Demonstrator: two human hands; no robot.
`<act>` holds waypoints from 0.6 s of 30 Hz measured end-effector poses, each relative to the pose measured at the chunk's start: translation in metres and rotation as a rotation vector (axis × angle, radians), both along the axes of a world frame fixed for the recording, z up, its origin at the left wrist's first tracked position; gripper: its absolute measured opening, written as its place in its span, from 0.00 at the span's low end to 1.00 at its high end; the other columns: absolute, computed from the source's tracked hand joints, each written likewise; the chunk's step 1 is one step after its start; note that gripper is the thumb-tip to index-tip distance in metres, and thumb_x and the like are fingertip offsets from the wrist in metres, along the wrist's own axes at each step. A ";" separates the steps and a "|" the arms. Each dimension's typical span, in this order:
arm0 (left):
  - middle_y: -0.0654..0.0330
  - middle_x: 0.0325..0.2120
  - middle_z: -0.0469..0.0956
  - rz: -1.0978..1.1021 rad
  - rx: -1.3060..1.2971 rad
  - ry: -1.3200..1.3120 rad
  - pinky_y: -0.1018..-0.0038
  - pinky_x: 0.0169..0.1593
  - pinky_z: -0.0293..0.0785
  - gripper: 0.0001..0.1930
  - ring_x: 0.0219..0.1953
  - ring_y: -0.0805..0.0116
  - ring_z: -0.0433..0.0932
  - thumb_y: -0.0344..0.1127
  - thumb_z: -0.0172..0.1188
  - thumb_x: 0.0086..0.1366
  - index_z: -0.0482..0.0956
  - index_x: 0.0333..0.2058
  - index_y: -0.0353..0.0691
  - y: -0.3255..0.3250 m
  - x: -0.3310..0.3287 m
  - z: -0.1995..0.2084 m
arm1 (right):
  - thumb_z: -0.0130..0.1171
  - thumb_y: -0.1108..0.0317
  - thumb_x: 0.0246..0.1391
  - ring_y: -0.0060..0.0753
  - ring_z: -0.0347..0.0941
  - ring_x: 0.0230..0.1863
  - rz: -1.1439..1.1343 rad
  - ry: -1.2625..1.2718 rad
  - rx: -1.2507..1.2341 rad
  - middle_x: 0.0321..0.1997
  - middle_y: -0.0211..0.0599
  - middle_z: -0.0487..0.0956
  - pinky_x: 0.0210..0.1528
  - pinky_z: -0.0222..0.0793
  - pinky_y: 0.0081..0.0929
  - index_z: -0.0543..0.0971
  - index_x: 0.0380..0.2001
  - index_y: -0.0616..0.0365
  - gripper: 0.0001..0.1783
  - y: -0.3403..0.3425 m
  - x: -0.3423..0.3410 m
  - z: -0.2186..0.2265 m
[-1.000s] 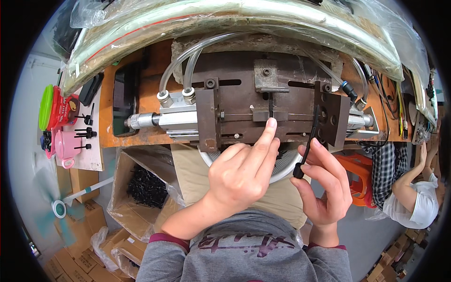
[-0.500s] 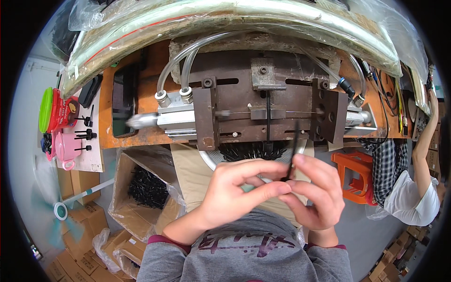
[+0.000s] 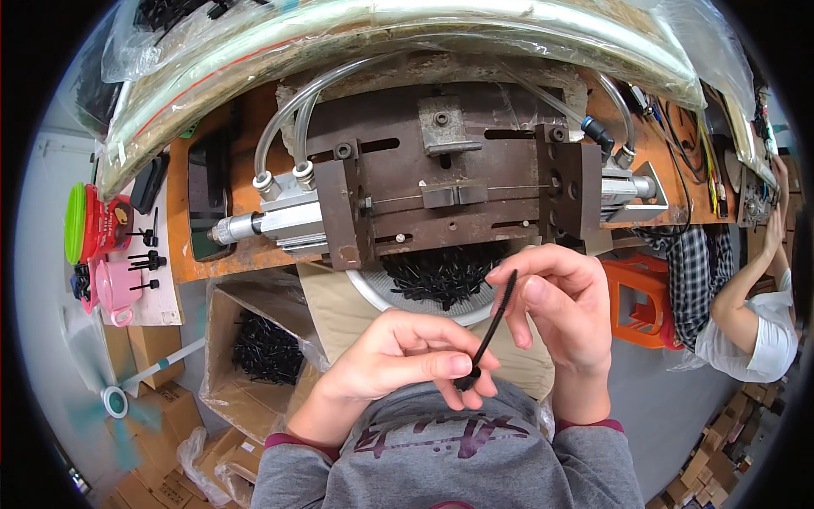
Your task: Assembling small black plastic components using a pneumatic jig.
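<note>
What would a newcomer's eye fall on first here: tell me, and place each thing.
First, probably, the black mascara wand held upright at a slant in the left hand, low in the centre. Beyond it, the brown metal fixture spans the middle of the workbench, with a round white basket heaped with black pieces just below its near edge. A bright orange stool stands out to the right.

Big dark purple lettering (image 3: 479,439) runs across the chest of the gray sweatshirt (image 3: 356,471), kinda stylized. The red tub (image 3: 116,219) on the left has small pale lettering, and the cardboard boxes (image 3: 165,420) lower left carry dark print, way too tiny to read tbh.
</note>
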State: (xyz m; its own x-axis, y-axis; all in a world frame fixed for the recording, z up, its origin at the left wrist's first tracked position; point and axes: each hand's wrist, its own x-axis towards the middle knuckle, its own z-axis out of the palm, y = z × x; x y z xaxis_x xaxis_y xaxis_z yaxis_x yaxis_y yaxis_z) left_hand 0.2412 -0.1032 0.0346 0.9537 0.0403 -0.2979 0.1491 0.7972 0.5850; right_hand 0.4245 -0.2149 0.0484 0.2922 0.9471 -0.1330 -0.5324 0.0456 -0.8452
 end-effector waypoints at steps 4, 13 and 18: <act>0.39 0.33 0.81 0.038 -0.025 0.025 0.68 0.34 0.84 0.15 0.31 0.54 0.84 0.28 0.55 0.67 0.75 0.46 0.20 -0.003 0.001 0.003 | 0.58 0.76 0.59 0.16 0.72 0.20 0.004 0.033 -0.050 0.29 0.40 0.82 0.23 0.68 0.13 0.80 0.41 0.71 0.10 0.001 -0.001 0.004; 0.53 0.38 0.83 0.438 1.309 -0.203 0.73 0.37 0.82 0.19 0.37 0.64 0.84 0.28 0.75 0.47 0.84 0.40 0.34 -0.016 0.000 -0.001 | 0.61 0.77 0.57 0.17 0.74 0.20 -0.224 -0.208 -0.060 0.27 0.38 0.81 0.21 0.69 0.14 0.81 0.34 0.69 0.05 0.001 -0.007 0.002; 0.53 0.34 0.84 0.419 1.494 -0.259 0.76 0.33 0.82 0.17 0.33 0.64 0.85 0.28 0.75 0.45 0.84 0.37 0.35 -0.017 0.000 0.010 | 0.59 0.75 0.59 0.20 0.75 0.19 -0.271 -0.193 -0.039 0.27 0.41 0.81 0.21 0.70 0.15 0.80 0.34 0.69 0.05 0.001 -0.012 0.001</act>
State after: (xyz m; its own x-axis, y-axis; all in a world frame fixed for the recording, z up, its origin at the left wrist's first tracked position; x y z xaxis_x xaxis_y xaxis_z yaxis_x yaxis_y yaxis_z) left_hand 0.2417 -0.1205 0.0445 0.8166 0.4018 0.4144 -0.1505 -0.5449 0.8249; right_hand 0.4125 -0.2135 0.0494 0.5558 0.8269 -0.0855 -0.3351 0.1287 -0.9333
